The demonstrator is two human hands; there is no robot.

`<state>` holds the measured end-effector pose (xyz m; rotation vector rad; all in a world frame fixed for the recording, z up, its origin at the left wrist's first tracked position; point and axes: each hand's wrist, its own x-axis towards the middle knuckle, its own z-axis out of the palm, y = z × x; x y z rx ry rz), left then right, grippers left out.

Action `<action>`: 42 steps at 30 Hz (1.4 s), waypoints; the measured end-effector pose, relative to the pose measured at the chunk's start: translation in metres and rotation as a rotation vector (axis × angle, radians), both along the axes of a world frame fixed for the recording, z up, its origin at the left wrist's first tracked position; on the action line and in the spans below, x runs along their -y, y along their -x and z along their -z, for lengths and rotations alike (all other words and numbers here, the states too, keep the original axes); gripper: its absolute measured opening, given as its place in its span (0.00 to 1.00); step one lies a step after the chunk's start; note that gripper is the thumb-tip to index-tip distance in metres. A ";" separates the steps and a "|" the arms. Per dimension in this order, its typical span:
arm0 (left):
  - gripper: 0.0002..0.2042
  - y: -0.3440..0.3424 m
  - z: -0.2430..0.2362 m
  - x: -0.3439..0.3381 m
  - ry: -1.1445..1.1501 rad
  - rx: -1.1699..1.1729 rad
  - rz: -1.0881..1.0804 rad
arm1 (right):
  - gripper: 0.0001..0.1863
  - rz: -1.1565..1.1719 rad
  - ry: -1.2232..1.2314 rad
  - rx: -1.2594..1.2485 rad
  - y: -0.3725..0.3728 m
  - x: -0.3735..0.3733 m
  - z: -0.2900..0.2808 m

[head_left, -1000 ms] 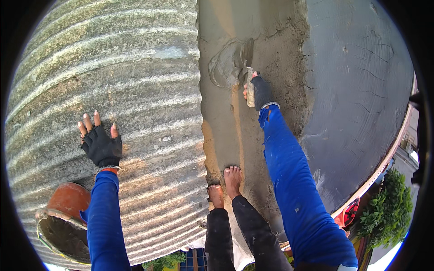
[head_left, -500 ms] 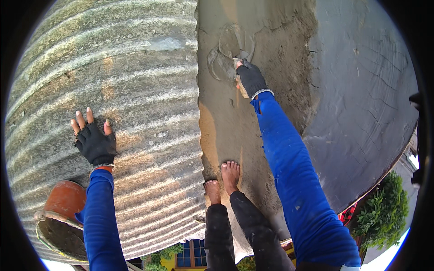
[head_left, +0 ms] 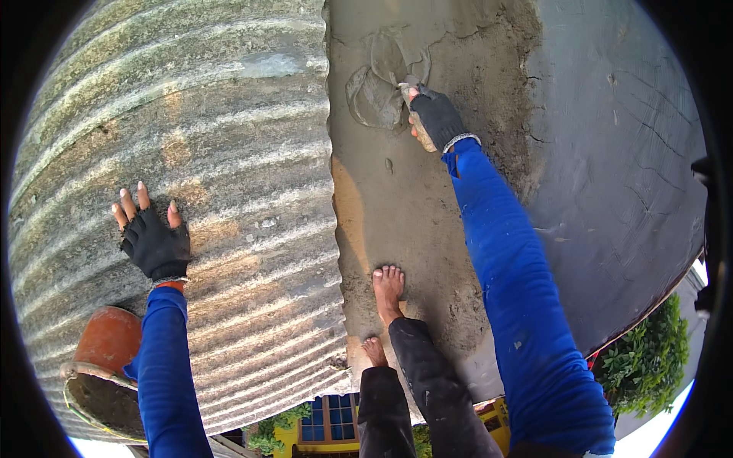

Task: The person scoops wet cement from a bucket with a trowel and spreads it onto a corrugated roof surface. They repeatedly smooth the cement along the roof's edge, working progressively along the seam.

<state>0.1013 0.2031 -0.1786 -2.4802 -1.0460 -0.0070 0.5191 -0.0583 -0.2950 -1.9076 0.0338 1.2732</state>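
Note:
My left hand (head_left: 156, 238), in a black fingerless glove, lies spread on the grey corrugated roof sheet (head_left: 252, 179). My right hand (head_left: 439, 114), gloved the same way, grips the handle of a mortar-smeared trowel (head_left: 390, 61). The trowel's rounded blade rests against the wet grey mortar (head_left: 450, 175) on the strip beside the sheet's wavy edge. Curved ridges of mortar surround the blade. Its outline is hard to separate from the mortar. Only part of the handle shows past my fingers.
An orange bucket (head_left: 107, 340) with grey residue inside lies tilted on the sheet by my left forearm. A smooth dark grey slope (head_left: 611, 175) borders the strip on the right. My bare feet (head_left: 388, 286) stand near the roof's lower edge, with windows and plants below.
My right hand has shifted slightly right, still holding the trowel. My left foot has moved back toward the roof's edge. My left hand keeps its place on the sheet.

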 end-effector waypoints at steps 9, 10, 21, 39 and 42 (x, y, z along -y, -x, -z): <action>0.28 0.001 0.000 0.001 0.001 -0.001 -0.011 | 0.21 0.064 -0.026 0.021 -0.029 -0.003 -0.004; 0.28 0.002 0.000 0.001 0.004 0.003 -0.006 | 0.22 0.019 -0.043 0.017 -0.034 -0.005 -0.004; 0.28 0.001 0.000 0.000 -0.004 0.038 0.028 | 0.21 -0.275 -0.036 0.127 0.004 -0.033 -0.010; 0.28 0.005 0.004 -0.001 -0.005 0.073 0.045 | 0.30 -0.504 0.093 0.425 0.066 0.003 0.019; 0.28 0.005 0.004 -0.001 -0.016 0.060 0.037 | 0.28 -0.435 0.113 0.426 0.094 0.018 0.028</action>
